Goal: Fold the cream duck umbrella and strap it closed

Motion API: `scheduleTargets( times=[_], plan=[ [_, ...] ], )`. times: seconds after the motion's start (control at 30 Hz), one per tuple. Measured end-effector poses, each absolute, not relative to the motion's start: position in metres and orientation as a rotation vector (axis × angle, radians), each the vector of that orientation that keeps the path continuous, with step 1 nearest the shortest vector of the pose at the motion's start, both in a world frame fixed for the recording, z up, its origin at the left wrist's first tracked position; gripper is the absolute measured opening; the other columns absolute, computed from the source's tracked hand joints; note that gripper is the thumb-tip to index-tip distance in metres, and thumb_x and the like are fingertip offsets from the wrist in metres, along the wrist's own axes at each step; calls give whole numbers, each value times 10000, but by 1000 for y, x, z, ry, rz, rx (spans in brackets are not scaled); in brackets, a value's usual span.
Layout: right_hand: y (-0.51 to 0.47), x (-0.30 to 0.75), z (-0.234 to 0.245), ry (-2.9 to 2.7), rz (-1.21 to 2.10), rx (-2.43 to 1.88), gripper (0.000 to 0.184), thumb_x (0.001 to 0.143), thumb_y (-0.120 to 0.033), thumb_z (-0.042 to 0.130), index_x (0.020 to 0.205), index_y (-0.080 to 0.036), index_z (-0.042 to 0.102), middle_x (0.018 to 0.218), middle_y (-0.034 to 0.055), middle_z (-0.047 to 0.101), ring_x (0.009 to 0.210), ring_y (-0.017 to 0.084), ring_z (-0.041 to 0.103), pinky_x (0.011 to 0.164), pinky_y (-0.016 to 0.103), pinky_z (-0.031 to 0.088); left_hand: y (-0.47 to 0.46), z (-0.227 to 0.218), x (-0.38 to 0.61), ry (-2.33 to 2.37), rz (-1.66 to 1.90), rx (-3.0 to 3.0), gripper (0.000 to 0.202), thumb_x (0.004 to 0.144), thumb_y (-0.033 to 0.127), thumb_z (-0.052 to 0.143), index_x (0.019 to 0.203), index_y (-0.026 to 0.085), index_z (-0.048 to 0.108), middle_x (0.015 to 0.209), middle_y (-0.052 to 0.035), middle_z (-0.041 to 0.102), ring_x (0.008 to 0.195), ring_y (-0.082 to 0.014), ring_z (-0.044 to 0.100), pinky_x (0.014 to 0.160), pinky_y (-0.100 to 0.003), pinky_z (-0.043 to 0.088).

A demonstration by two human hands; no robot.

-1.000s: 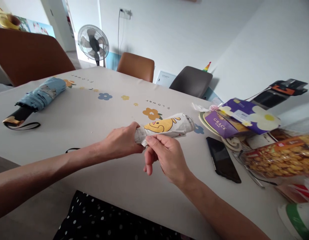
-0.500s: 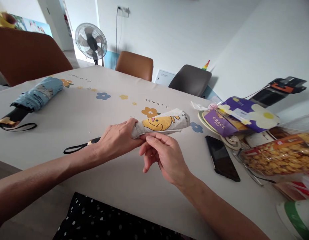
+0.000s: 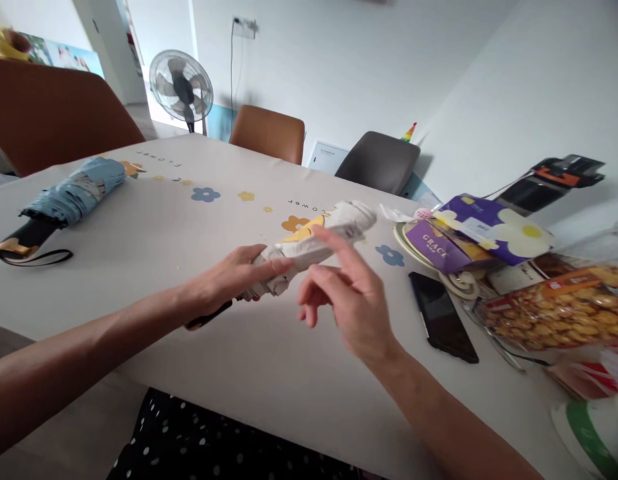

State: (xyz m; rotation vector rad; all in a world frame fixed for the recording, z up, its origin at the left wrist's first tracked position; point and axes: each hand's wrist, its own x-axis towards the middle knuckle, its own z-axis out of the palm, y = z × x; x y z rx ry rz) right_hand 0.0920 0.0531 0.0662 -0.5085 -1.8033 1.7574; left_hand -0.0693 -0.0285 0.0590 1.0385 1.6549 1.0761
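A folded white umbrella [image 3: 321, 241] with a yellow cartoon print is held tilted above the table, its top toward the right. My left hand [image 3: 239, 272] is wrapped round its lower part, thumb across the cloth; the dark handle sticks out below the wrist. My right hand [image 3: 351, 290] is beside the umbrella's near side, index finger stretched out along the cloth and the other fingers loosely curled. Whether that fingertip touches the cloth I cannot tell. At the table's left lies a folded light blue umbrella [image 3: 81, 190] with a black and gold handle and a wrist loop.
On the right of the white table [image 3: 269, 360] lie a black phone [image 3: 443, 317], a purple tissue pack [image 3: 439, 245], a bag of cookies [image 3: 559, 307] and a green-and-white container [image 3: 591, 430]. Chairs [image 3: 269, 133] and a fan [image 3: 183, 87] stand beyond the far edge.
The white umbrella has been turned, so less of the yellow print shows. My left hand has shifted left, its thumb now on top. My right index finger has extended up along the cloth.
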Motion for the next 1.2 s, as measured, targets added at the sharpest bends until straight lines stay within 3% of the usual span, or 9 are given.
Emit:
scheduleTargets(
  times=[0.13,0.27,0.4,0.5,0.6,0.77,0.9,1.03,1.2],
  plan=[
    [66,96,72,-1642,1432,-550,363,851,-245,501,1211,-225,457,600,-61,605,390,94,530,472,283,500,-22,59,-80,1136,1161,651,457,793,566,494,966,146,536,685,-36,572,447,-100,480,415,-222,355],
    [84,91,63,-1509,1410,-659,262,809,-233,540,1061,-199,478,596,-65,591,391,100,524,466,295,507,-15,50,-86,902,1100,486,564,803,621,393,1018,114,517,673,-69,577,419,-138,514,391,-239,354],
    [96,82,38,-1365,1597,-827,255,753,-263,607,970,-184,497,675,-21,620,522,148,607,503,323,531,-7,44,-86,851,1118,450,503,810,534,347,939,86,536,655,-67,557,414,-147,513,397,-249,348],
    [98,77,17,-1253,1906,-806,242,751,-355,635,884,-178,539,819,52,654,733,210,656,638,384,549,0,45,-85,938,1210,533,389,796,442,348,875,109,532,663,-60,554,435,-154,522,429,-272,371],
    [95,70,3,-1036,2161,-703,261,760,-424,641,815,-178,572,863,55,658,824,189,636,783,377,517,5,45,-82,1203,1269,716,340,790,437,392,848,132,530,684,-41,544,490,-141,517,481,-284,402],
    [94,64,-3,-910,2299,-518,263,795,-423,618,934,-200,624,924,15,663,872,151,608,780,279,479,1,37,-71,1883,1017,1373,504,732,409,568,1193,220,492,993,-62,590,791,-192,559,701,-335,435],
    [104,68,-5,-767,2379,-669,264,768,-391,646,893,-158,639,837,36,678,842,176,622,790,295,472,-4,27,-61,1725,1080,1513,466,746,347,562,1194,241,492,1158,-65,542,913,-195,552,808,-344,441],
    [106,74,-8,-799,2510,-593,352,754,-376,640,981,-107,641,877,95,680,836,205,627,825,348,466,-5,23,-67,1505,1130,1017,415,781,452,530,1062,147,524,1035,-102,589,884,-204,567,747,-336,471],
    [98,78,-5,-856,2493,-411,323,740,-373,649,1018,-211,620,1055,67,658,918,220,614,857,399,456,-13,20,-68,970,874,670,419,789,507,534,963,126,535,874,-98,613,708,-199,614,704,-368,474]
  ],
)
